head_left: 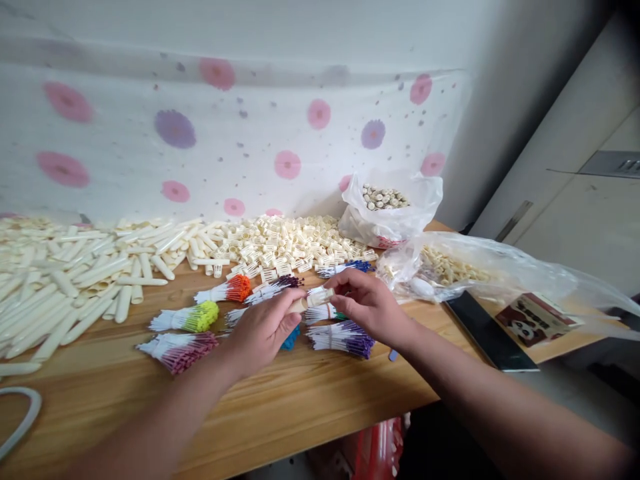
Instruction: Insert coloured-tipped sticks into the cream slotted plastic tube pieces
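Over the middle of the wooden table, my left hand point(265, 327) is closed around a short cream tube point(298, 306). Facing it, my right hand point(367, 303) pinches a small slotted cream piece point(321, 297), whose end points at the tube. The two pieces are very close; whether they touch is unclear. Beneath and around my hands lie bundles of white sticks with coloured tips: orange point(235, 289), yellow-green point(200, 316), pink point(187, 350), purple point(345, 337) and blue point(350, 267). A teal-tipped bundle point(291, 339) is partly hidden behind my left hand.
Long cream tubes point(95, 273) pile up at the left, slotted pieces point(295, 243) at the back middle. Plastic bags point(390, 207) of small parts stand at the back right. A dark flat object point(490, 333) and a printed box point(534, 320) lie on the right of the table point(300, 407).
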`<action>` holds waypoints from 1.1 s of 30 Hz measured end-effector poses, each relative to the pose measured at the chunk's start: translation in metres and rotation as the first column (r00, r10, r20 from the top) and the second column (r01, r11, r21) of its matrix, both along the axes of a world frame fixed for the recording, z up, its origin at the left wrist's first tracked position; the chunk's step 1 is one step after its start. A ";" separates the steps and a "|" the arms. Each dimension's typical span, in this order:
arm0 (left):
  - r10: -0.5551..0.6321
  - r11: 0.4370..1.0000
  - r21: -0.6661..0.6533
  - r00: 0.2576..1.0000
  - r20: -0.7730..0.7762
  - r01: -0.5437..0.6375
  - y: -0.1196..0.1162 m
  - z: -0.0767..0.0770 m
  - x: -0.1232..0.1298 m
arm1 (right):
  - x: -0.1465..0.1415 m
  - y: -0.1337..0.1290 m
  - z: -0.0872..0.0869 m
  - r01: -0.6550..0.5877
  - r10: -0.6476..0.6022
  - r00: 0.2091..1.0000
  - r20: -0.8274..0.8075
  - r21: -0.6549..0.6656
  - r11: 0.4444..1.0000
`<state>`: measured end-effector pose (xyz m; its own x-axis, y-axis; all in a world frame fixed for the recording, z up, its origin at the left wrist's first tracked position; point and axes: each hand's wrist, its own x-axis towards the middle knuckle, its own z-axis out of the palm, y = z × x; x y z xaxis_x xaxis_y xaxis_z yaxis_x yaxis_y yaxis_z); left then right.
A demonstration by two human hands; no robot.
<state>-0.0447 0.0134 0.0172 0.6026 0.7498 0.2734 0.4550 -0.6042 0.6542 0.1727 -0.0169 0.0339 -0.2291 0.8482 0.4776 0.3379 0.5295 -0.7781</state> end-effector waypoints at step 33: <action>-0.050 0.981 0.177 0.984 -0.169 0.080 -0.037 -0.025 0.015 | -0.041 -0.004 -0.011 -0.165 0.155 0.968 -0.199 -0.034 0.986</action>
